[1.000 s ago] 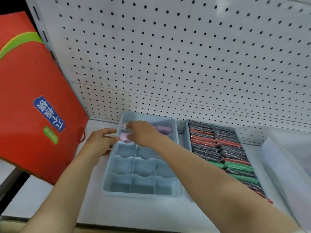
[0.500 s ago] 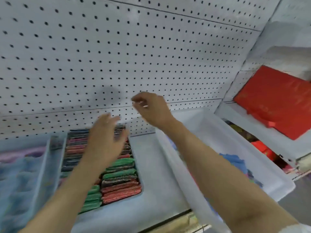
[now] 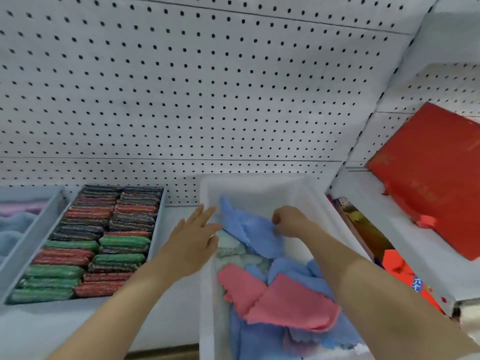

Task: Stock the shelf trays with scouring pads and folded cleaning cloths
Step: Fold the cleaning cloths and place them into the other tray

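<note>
Blue cloth (image 3: 249,229), that's the one in play: it sits at the top of the loose heap in the white bin (image 3: 259,183), on the shelf just right of the tray of scouring pads (image 3: 98,240), and your right hand (image 3: 291,220) has its fingers pinched shut on the cloth's right edge. Your left hand (image 3: 193,242) is spread wide and flat over the bin's left rim, fingertips reaching toward the same cloth, holding nothing. I'd say the step is pulling one cloth free to fold: lift it straight up so it peels off the pale cloth under it, and bring the left hand in on the opposite edge so it hangs flat rather than bunched. Watch the pink cloths (image 3: 280,300) nearer you; they overlap the blue ones beneath and could drag if you pull low. The pad tray looks full, rows of green, red and dark pads packed tight. The divided tray (image 3: 28,216) at far left is cut off by the frame, so how many of its compartments are filled can't be judged. Your right forearm covers part of the bin, and the bin's near end runs out of view.
</note>
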